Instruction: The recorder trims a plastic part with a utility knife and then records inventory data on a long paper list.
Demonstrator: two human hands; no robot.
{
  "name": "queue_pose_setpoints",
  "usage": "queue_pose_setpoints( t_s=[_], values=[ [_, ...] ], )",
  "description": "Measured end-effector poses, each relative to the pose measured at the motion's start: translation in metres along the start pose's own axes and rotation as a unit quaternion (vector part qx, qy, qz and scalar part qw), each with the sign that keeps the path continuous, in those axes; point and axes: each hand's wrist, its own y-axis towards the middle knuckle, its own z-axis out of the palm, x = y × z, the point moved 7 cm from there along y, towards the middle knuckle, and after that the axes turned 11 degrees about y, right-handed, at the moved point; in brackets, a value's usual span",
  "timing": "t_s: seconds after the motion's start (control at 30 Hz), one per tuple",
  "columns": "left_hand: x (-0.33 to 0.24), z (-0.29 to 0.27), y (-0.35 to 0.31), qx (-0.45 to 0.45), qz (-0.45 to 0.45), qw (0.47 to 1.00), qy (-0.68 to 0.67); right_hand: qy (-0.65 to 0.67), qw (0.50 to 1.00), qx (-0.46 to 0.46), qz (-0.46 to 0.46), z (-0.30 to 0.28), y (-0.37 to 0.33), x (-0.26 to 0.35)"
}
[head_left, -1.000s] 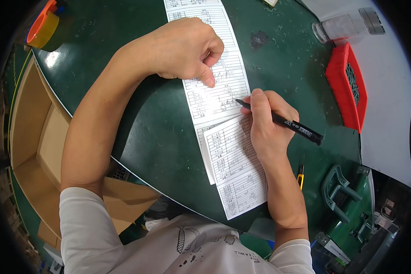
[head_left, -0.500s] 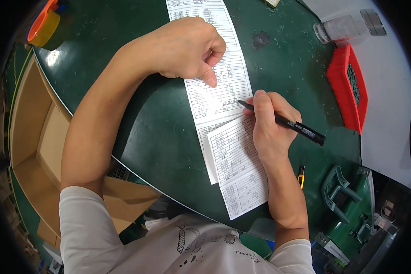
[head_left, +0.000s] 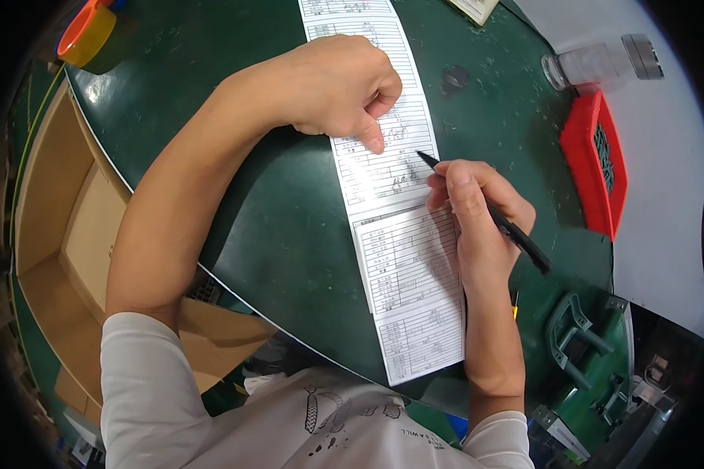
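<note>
A long strip of printed label forms runs down the green table, with handwriting in several of its rows. My left hand bends over the upper part of the strip; its fingers are curled and the thumb rests on the paper. In my right hand is a black marker pen, held between thumb and fingers. Its dark tip is at the forms just right of my left thumb, above a handwritten entry; whether it touches the paper I cannot tell. The lower, folded-over forms lie beside my right wrist.
A red bin of small dark green parts stands at the right, below a clear bottle. A yellow cutter is partly behind my right forearm, near a green handle. Tape rolls sit far left, above an open cardboard box.
The pen tip has moved up from the handwritten entry to a row above it. The view has shifted slightly, and the folded forms lie straighter along the strip. My left hand keeps its pose.
</note>
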Motion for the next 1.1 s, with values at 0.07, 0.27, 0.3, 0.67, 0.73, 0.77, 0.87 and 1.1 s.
queue_pose_setpoints(
  t_s=[0.07,0.27,0.3,0.67,0.73,0.77,0.87,1.1],
  values=[
    [0.000,0.000,-0.001,-0.001,0.001,1.000,0.003,-0.078,0.996,0.025,-0.020,0.002,0.000,0.000],
    [-0.002,-0.001,-0.001,0.003,0.002,1.000,0.012,-0.018,0.996,-0.031,-0.087,-0.004,-0.004,-0.001],
    [-0.002,-0.001,-0.001,0.001,0.001,1.000,0.012,-0.009,0.996,-0.039,-0.077,-0.003,-0.004,-0.002],
    [-0.001,-0.001,-0.002,-0.003,0.000,1.000,0.019,-0.079,0.995,-0.039,0.039,0.000,-0.006,-0.013],
    [-0.002,-0.002,-0.002,-0.007,0.001,1.000,0.022,-0.079,0.995,-0.038,0.041,0.000,-0.006,-0.013],
    [-0.002,-0.002,-0.002,-0.009,0.002,1.000,0.024,-0.080,0.995,-0.038,0.042,0.000,-0.006,-0.013],
    [-0.001,-0.001,-0.002,-0.006,-0.004,1.000,0.018,-0.074,0.996,-0.042,0.035,-0.002,-0.006,-0.013],
    [-0.004,-0.002,-0.002,-0.012,0.003,1.000,0.025,-0.093,0.995,-0.028,0.033,-0.001,-0.007,-0.015]
  ],
)
